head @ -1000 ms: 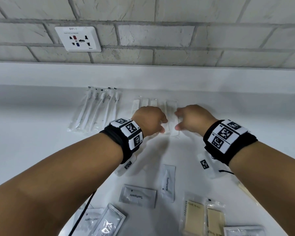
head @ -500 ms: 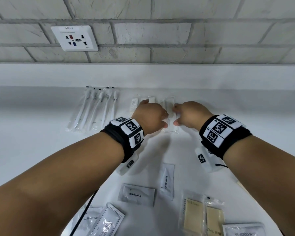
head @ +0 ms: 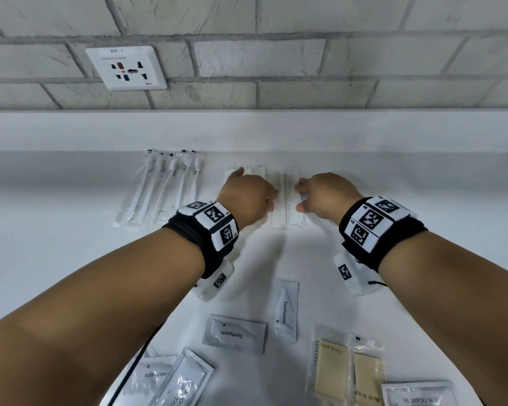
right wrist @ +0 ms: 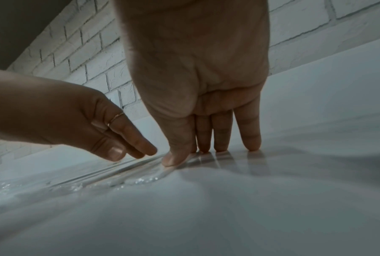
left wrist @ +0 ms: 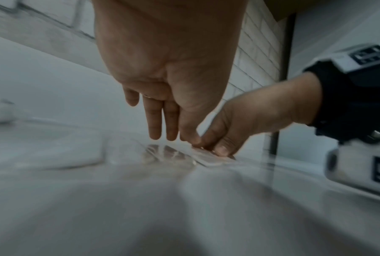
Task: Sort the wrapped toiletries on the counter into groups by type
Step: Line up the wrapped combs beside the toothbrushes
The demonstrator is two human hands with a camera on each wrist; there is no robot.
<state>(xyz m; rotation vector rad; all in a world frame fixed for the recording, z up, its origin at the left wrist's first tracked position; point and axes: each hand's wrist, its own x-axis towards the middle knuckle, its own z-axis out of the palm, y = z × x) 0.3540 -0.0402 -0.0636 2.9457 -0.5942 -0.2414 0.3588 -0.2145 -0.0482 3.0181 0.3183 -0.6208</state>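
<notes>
Glossy clear-wrapped packets at the near edge of the white desk (head: 56, 259), cut off by the frame, are only part legible; grey toothpaste sachets (head: 234, 334) and tan soap bars in clear film (head: 330, 366) lie unsorted. Farther back, the left hand (head: 247, 197) and right hand (head: 324, 194) press straight, uncurled fingers on the row of clear-wrapped white combs (head: 286, 200), holding nothing. The slick film could slide and overlap, or nudge the wrapped white toothbrushes (head: 162, 189) beside them. Comb count stays hidden under the hands.
</notes>
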